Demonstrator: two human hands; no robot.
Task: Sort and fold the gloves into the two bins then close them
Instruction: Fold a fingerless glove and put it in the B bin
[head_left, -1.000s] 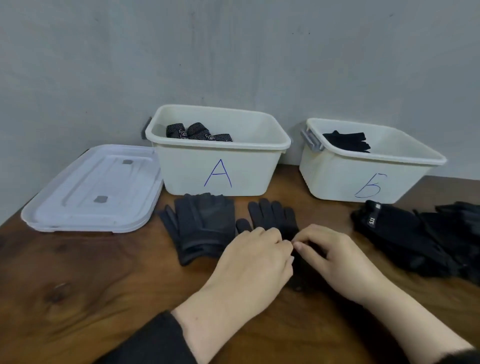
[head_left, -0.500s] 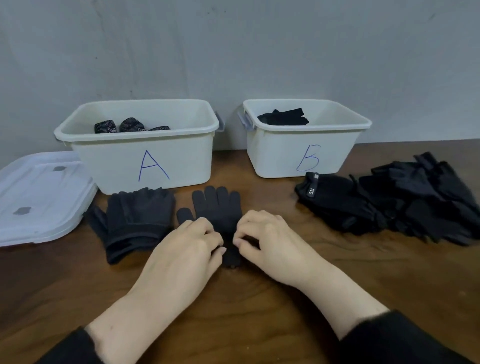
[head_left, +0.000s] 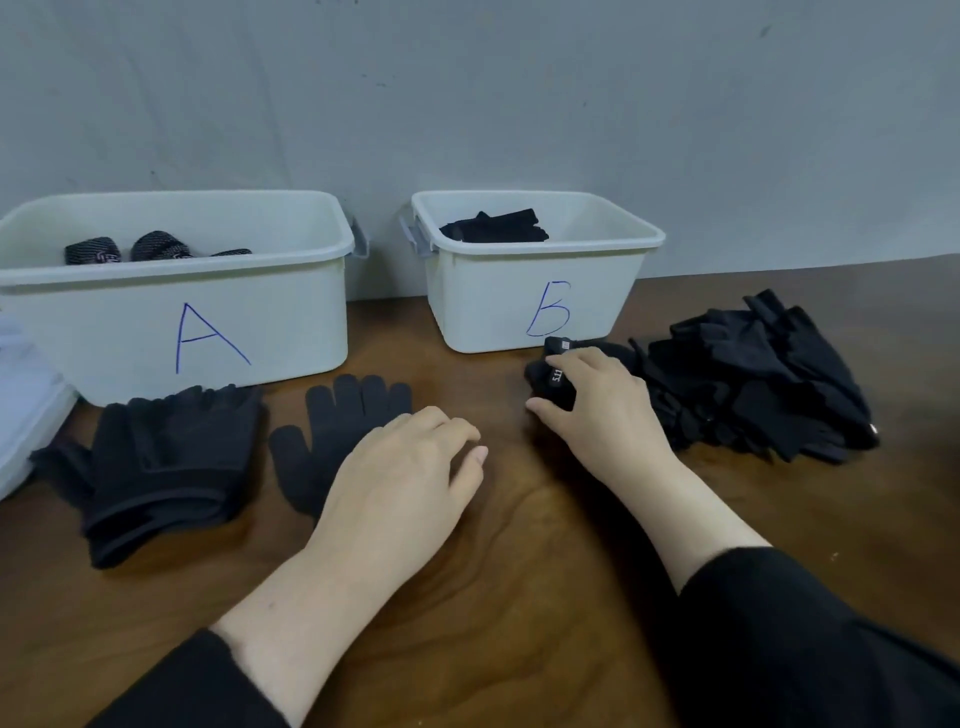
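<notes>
currently the worktop (head_left: 519, 597) carries bin a (head_left: 291, 322) and bin b (head_left: 493, 312), both lidless, each with folded gloves inside. your unsorted pile (head_left: 753, 384) lies right of bin b; a smaller stack (head_left: 161, 467) sits before bin a. the knit glove (head_left: 343, 431) lies flat between them, your left hand (head_left: 400, 478) resting relaxed on its cuff. your right hand (head_left: 597, 405) grips the tagged glove (head_left: 553, 382) at the pile's edge. soft, light, limp fabric: hold it by the cuff.
</notes>
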